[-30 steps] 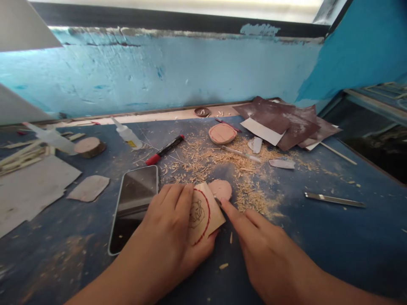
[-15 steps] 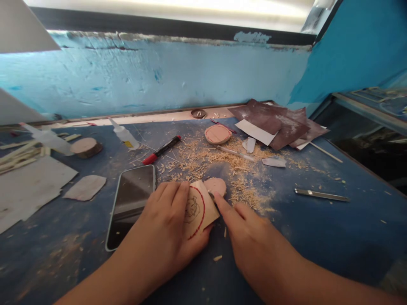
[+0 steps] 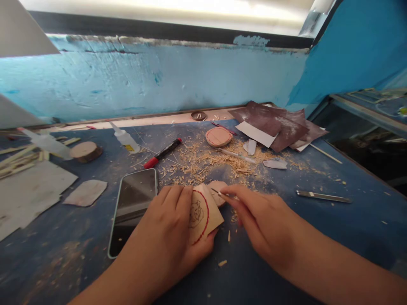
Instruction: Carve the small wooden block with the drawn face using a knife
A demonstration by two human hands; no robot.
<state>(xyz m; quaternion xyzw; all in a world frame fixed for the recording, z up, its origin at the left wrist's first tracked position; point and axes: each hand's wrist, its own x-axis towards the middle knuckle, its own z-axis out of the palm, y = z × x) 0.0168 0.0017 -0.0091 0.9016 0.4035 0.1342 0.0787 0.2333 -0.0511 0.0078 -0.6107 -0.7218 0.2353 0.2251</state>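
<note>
My left hand [image 3: 174,224] is closed on a thin square wooden piece [image 3: 213,221] that bears a red arc and a small dark drawing. Under and behind its far edge lies a small round wooden disc [image 3: 216,186]. My right hand [image 3: 251,207] pinches a slim pointed tool [image 3: 219,193], with its tip over the disc, next to the square piece's corner. Most of the tool is hidden by the fingers. Pale wood shavings [image 3: 235,163] lie beyond both hands on the blue table [image 3: 318,241].
A phone [image 3: 133,203] lies left of my left hand, with a red-black marker [image 3: 163,153] beyond it. Glue bottles [image 3: 125,137], a wood slice [image 3: 85,151] and papers [image 3: 28,186] are left; sandpaper sheets [image 3: 263,120] and a metal blade [image 3: 322,196] are right.
My right hand has turned and its fingers are raised, so the pointed tool now shows above the disc. My left hand and the square piece appear slightly lower and farther right.
</note>
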